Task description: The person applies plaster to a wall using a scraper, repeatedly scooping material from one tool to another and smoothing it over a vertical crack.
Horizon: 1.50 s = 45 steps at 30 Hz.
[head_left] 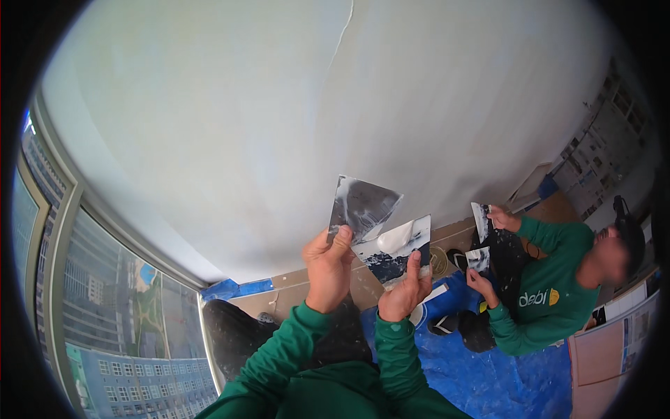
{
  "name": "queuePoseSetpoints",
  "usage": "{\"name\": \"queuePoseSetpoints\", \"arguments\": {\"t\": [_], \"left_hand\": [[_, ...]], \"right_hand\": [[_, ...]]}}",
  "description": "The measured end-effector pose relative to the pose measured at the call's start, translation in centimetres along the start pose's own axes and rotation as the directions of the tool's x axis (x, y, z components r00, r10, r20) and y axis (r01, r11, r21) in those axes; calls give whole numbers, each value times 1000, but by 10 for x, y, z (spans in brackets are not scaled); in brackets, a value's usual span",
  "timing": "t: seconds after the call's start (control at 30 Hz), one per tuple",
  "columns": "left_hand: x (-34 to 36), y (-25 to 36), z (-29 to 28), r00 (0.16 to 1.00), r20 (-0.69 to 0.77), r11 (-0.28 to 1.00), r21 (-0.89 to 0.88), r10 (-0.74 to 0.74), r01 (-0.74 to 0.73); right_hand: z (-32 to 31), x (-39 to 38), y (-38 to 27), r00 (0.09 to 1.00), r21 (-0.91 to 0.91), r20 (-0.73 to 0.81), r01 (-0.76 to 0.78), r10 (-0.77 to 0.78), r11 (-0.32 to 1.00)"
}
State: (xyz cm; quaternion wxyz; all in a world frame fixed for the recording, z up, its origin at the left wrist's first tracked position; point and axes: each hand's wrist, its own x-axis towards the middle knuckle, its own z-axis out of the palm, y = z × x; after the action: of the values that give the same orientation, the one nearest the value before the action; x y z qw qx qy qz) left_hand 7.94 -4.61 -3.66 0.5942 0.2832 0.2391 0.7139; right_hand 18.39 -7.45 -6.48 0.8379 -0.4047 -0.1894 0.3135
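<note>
My left hand (329,269) is closed on a flat grey putty knife (364,204), its wide blade smeared with thin white residue. In my right hand (406,288) is a second, dark wide-bladed putty knife (382,265), partly coated in white. A smooth lump of white putty (395,239) sits on that second blade. The two blades are close together, their edges overlapping in the picture, in front of the wall; whether they touch I cannot tell. My fingers and thumbs hide the handles.
A pale wall (209,140) with a thin crack-like line (340,42) rises ahead. Windows (132,314) stand at the left. On the right, a co-worker (551,300) in green sits holding two similar blades. Blue sheeting (481,370) covers the floor, and a round container (437,260) stands near the wall.
</note>
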Motion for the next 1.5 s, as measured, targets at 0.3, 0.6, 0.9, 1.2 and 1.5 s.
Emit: {"name": "queuePoseSetpoints", "arguments": {"t": [0.3,0.6,0.9,1.2,1.5], "left_hand": [[-19,25,-49,959,274,801,556,75,-222],[-5,34,-102,933,-339,990,18,-123,137],[-5,25,-76,953,-290,985,119,-85,124],[-8,34,-73,944,-327,998,30,-36,48],[1,89,-82,938,-327,993,-23,-115,114]], "right_hand": [[-8,16,16,977,-104,170,151,-132,983],[4,-29,30,959,249,269,21,-90,968],[20,-52,13,819,142,533,-331,210,933],[16,-47,4,697,-420,716,384,41,822],[-13,-32,-4,512,-417,858,644,45,641]]}}
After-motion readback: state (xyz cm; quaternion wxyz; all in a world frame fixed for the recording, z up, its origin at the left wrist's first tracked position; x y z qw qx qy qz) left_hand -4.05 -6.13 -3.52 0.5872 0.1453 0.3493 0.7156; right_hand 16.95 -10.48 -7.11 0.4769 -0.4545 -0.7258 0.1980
